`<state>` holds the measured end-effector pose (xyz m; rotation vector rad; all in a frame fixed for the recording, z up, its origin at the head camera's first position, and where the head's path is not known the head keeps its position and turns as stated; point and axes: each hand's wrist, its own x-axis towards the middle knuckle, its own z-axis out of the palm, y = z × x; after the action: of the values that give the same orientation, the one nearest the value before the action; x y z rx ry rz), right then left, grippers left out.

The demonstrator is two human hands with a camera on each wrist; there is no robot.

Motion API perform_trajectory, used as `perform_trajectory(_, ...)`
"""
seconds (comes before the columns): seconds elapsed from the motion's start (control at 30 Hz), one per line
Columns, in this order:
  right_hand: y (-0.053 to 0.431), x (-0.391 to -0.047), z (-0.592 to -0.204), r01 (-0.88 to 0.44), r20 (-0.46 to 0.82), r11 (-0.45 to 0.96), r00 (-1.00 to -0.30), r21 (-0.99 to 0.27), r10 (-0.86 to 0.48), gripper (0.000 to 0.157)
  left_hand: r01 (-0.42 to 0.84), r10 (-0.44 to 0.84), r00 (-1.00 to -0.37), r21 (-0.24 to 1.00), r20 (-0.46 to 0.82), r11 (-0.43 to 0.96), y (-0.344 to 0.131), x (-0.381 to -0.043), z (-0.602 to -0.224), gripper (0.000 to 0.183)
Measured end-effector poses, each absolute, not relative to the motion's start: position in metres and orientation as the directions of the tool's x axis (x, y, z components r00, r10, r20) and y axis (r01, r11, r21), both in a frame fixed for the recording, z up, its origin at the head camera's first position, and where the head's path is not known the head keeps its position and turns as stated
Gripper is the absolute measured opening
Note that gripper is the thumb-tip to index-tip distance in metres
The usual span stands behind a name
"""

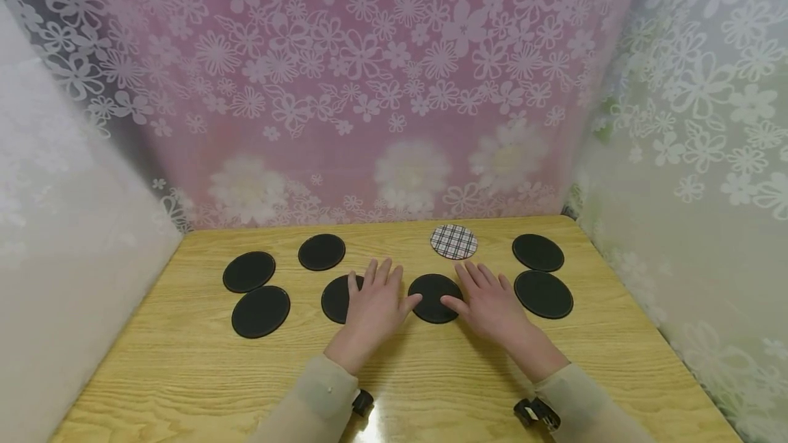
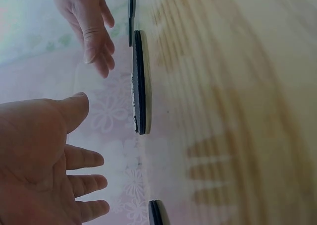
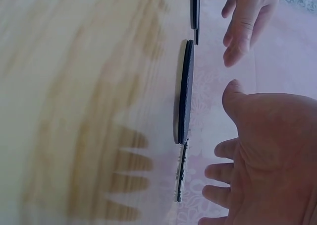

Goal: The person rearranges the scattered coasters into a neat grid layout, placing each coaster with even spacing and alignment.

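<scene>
Both hands hover over the table, fingers spread, holding nothing. Beneath the left hand [image 1: 377, 303] lies a black round coaster [image 1: 336, 301], partly hidden by it. The thumbs of the left hand and the right hand [image 1: 492, 303] overlap a middle black coaster [image 1: 434, 298] in the head view. Beyond the right fingertips lies a coaster with a white and black plaid face [image 1: 453, 242]. From the side, the left wrist view has the left palm [image 2: 39, 158] apart from the middle coaster [image 2: 142, 84]; the right wrist view shows a gap under the right palm [image 3: 277, 153] too.
More black coasters lie at the left [image 1: 261, 312], [image 1: 249, 272], at the back [image 1: 321, 252] and at the right [image 1: 544, 294], [image 1: 538, 252]. The wood-grain table [image 1: 203, 388] is bordered by a pink flowered curtain [image 1: 394, 101] behind and pale flowered curtains on both sides.
</scene>
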<state>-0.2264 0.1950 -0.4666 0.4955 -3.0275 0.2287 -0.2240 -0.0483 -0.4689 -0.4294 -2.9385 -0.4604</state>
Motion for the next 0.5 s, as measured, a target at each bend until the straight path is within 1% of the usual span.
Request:
perform_trajectory(0.23, 0.196, -0.227, -0.466, -0.307, 0.021, 0.937, -0.951, -0.169, -0.308, 0.082, 0.292, 0.251, -0.952, 0.275, 0.173, 0.916, -0.043, -0.224, -0.469, 0.069)
perform_trajectory(0.5, 0.194, -0.23, -0.464, -0.275, -0.015, 0.944, -0.959, -0.184, -0.282, 0.083, 0.28, 0.246, -0.957, 0.265, 0.156, 0.923, -0.037, -0.226, -0.47, 0.063)
